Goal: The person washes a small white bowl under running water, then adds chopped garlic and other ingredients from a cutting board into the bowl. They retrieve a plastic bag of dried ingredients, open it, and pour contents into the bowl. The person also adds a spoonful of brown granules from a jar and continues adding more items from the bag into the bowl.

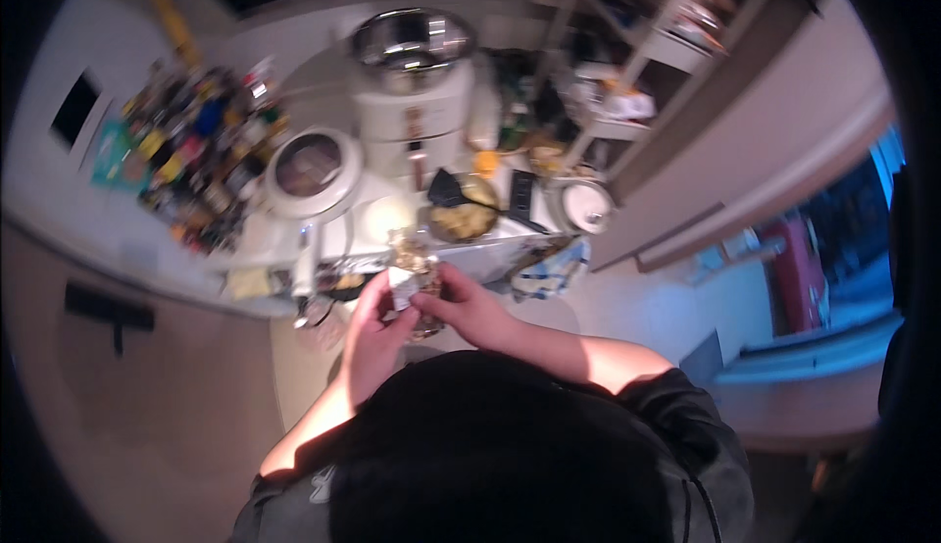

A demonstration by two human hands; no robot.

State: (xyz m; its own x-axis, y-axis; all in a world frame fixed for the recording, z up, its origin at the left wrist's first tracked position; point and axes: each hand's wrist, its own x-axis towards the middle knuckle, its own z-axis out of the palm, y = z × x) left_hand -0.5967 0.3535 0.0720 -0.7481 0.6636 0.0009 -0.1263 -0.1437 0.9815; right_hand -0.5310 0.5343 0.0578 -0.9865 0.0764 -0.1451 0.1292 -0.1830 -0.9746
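Between my two hands, in front of my chest, is a clear packet or container (413, 264) with tan-gold contents and a white label. My left hand (373, 326) grips its left side, the thumb near the label. From the right, my right hand (462, 302) holds it too, with its thumb across the front. Just beyond stands a round vessel of pale yellow food (463, 221), a black utensil (446, 189) lying over it. To its left is a white pan with a glass-windowed lid (309, 164), its handle towards me. Blur hides what the packet's contents are.
A white appliance (412, 113) with a shiny metal bowl (412, 47) on top stands at the back. Crowded bottles and jars (202, 150) fill the left. A dark flat object (522, 194), a white round lid (586, 206), a checked cloth (553, 271) and a shelf rack (625, 128) are at right.
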